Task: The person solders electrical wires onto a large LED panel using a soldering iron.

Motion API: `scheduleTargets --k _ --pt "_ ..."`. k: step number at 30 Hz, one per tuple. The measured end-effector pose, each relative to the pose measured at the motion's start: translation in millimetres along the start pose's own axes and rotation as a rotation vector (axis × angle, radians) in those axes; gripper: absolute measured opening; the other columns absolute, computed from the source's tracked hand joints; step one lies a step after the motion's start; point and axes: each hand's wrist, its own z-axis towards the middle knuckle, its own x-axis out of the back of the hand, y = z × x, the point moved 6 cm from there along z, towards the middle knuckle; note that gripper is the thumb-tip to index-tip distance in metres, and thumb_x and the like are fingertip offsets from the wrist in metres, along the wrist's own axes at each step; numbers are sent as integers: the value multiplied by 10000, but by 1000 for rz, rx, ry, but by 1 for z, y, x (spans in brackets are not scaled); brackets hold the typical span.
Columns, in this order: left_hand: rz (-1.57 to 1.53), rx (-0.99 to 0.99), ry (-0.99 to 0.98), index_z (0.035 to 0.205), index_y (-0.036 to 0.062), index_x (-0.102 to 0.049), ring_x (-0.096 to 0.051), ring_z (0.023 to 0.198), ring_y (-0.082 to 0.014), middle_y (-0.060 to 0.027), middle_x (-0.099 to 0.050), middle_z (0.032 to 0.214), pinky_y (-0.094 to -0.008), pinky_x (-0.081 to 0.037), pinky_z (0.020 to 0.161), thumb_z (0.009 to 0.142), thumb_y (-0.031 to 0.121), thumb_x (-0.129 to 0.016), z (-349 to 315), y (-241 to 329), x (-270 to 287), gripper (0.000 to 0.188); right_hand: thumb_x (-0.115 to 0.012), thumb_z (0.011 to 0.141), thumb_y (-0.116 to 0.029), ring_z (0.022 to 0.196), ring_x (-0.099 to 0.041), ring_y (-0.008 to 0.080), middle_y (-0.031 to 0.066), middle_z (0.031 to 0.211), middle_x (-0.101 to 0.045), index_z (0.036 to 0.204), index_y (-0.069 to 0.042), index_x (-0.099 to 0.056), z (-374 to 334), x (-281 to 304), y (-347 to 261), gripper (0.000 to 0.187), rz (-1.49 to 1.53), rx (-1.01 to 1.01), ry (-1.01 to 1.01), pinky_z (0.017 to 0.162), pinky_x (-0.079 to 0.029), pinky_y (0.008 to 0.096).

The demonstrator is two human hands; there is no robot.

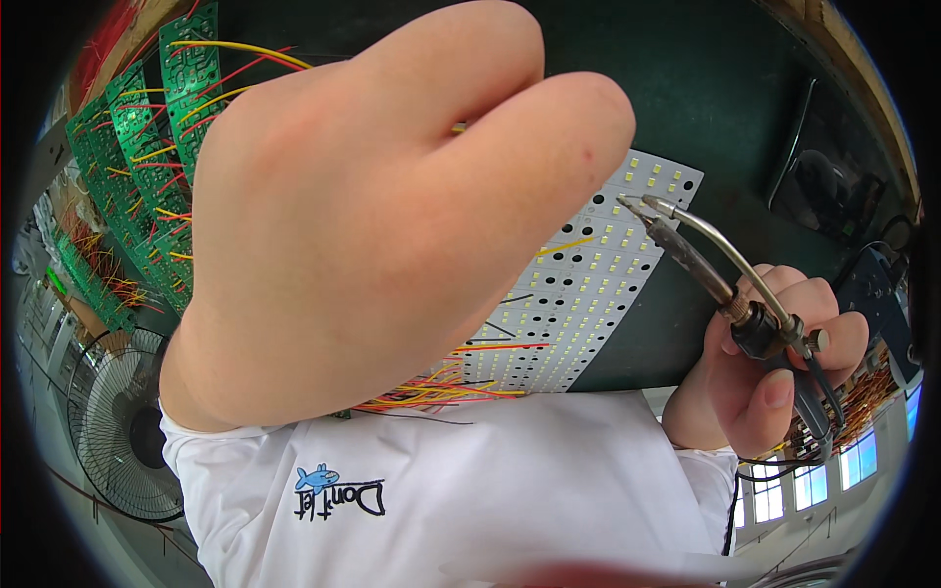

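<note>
My left hand is large and close in the view, its fingers curled closed over the white LED board. What it holds, if anything, is hidden behind the hand. A yellow wire sticks out on the board beside its wrist-side edge. At the right, my right hand is wrapped round the handle of a soldering iron. A curved metal feed tube runs along the iron, and both tips meet over the board's upper right part. The board carries rows of small yellowish LEDs and black round holes.
Green circuit boards with red and yellow wires stand at the left. More loose wires lie at the board's near edge. A fan is at lower left. A dark tray-like object and a dark box sit at the right.
</note>
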Motion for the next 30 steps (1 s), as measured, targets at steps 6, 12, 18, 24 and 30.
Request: scheduleTargets --k 6,12,18,24,30 --pt "54 11 19 780 69 -613 -513 550 -183 -44 -512 716 -286 -410 480 620 -55 -687 -1 0 -2 216 -673 840 -179 613 -492 151 95 780 -525 920 -101 -441 -1 -4 2 258 27 -57 -19 560 -373 271" --pt "67 -7 27 785 73 -619 -513 558 -187 -45 -509 723 -289 -411 483 621 -49 -696 -1 1 -2 219 -732 814 -199 540 -492 139 98 765 -561 971 -87 -421 0 -3 1 366 -5 -9 25 462 -402 269" --pt "77 -19 37 789 70 -625 -509 557 -188 -47 -507 722 -288 -409 482 616 -51 -697 -1 0 -3 223 -678 839 -182 609 -463 150 111 771 -524 937 -78 -431 2 -6 2 286 8 -55 -45 560 -390 263" --pt "69 -22 52 792 59 -626 -508 555 -186 -48 -508 721 -286 -409 482 610 -62 -695 -2 -1 -4 229 -662 842 -192 611 -480 146 115 771 -543 951 -74 -432 4 -9 1 281 -59 -47 -114 565 -404 282" --pt "63 -20 45 791 57 -623 -507 554 -185 -48 -512 723 -284 -409 484 607 -72 -691 -1 -1 -3 235 -651 840 -194 605 -476 147 118 773 -539 951 -76 -431 4 -9 2 273 -75 -68 -93 572 -408 280"
